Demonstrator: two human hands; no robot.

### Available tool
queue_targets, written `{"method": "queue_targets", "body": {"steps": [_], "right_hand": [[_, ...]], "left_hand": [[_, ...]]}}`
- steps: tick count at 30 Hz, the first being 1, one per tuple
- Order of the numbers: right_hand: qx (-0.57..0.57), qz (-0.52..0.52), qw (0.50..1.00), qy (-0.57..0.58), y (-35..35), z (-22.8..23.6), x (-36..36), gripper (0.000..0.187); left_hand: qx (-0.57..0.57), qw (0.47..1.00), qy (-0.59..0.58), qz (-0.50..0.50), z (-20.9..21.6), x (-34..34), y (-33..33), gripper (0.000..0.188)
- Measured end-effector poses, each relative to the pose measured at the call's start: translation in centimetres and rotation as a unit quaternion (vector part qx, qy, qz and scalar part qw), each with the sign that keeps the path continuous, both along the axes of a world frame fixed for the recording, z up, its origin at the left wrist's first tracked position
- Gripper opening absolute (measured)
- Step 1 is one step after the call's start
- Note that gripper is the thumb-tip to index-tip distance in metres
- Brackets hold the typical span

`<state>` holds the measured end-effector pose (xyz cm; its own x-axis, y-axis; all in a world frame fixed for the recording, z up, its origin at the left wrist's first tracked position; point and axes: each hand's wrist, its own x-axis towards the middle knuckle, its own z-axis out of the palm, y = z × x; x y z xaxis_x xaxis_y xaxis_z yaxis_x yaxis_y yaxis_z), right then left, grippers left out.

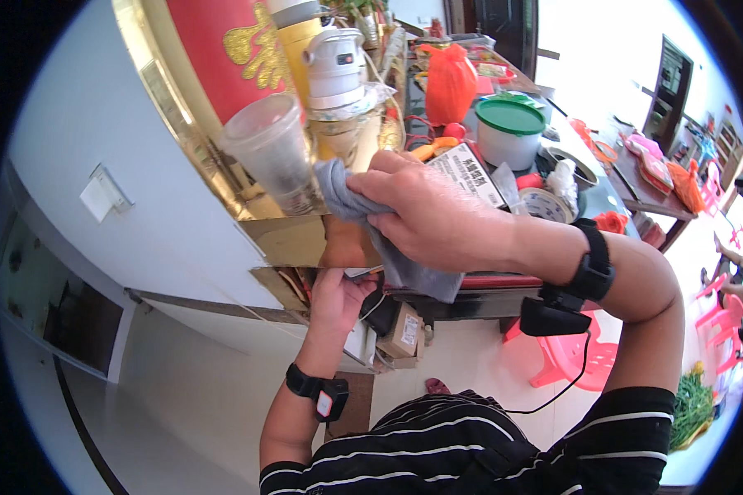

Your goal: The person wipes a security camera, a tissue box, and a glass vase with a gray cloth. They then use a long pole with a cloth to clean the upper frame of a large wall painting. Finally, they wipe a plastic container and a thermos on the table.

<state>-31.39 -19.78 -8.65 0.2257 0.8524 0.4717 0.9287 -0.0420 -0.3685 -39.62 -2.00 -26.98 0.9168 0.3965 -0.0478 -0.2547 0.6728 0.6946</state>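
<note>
My right hand (421, 198) is closed on a grey-blue cloth (347, 194), its fingers bunching the top while the rest hangs down. The cloth is beside a clear plastic tub (268, 140) on a shiny gold shelf (293, 239). Lower down, my left hand (338, 297) is at an opening under the shelf, fingers curled. What they hold, if anything, is partly hidden; a small flat pale thing (363, 271) shows at the fingertips. Behind the cloth stands a white appliance (335, 70) on a jar-like base.
To the right, a crowded table holds a white tub with a green lid (510, 132), an orange-red bag (450, 82), a printed box (468, 175) and a tape roll (545, 205). Below are a cardboard box (403, 332) and a pink stool (582, 355). A white wall (140, 140) stands left.
</note>
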Motion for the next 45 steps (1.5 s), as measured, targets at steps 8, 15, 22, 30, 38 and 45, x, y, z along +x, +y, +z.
{"method": "queue_targets", "body": {"steps": [8, 15, 22, 30, 38, 45], "right_hand": [[0.141, -0.053, 0.938, 0.313, -13.4, 2.7, 0.1, 0.039], [0.311, -0.198, 0.879, 0.303, -20.3, -0.3, 0.4, 0.046], [0.345, -0.213, 0.85, 0.337, -24.4, -3.1, -0.3, 0.045], [0.377, -0.219, 0.822, 0.366, -26.6, -4.4, -0.6, 0.042], [0.387, -0.27, 0.806, 0.357, -28.2, -6.4, -1.3, 0.049], [0.404, -0.256, 0.793, 0.377, -30.7, -7.5, -1.9, 0.041]], "left_hand": [[-0.013, 1.0, 0.003, -0.013, 0.2, -2.7, -0.6, 0.018], [-0.026, 0.998, 0.051, 0.04, -0.3, -5.2, 0.5, 0.019], [0.005, 0.997, 0.078, 0.028, -3.2, -13.3, 0.7, 0.032], [0.172, 0.98, 0.1, -0.004, 1.4, -18.7, 0.5, 0.065], [0.295, 0.953, 0.04, 0.044, 7.0, -19.8, 2.9, 0.079], [0.254, 0.965, -0.031, -0.052, 11.3, -17.1, -1.7, 0.078]]}}
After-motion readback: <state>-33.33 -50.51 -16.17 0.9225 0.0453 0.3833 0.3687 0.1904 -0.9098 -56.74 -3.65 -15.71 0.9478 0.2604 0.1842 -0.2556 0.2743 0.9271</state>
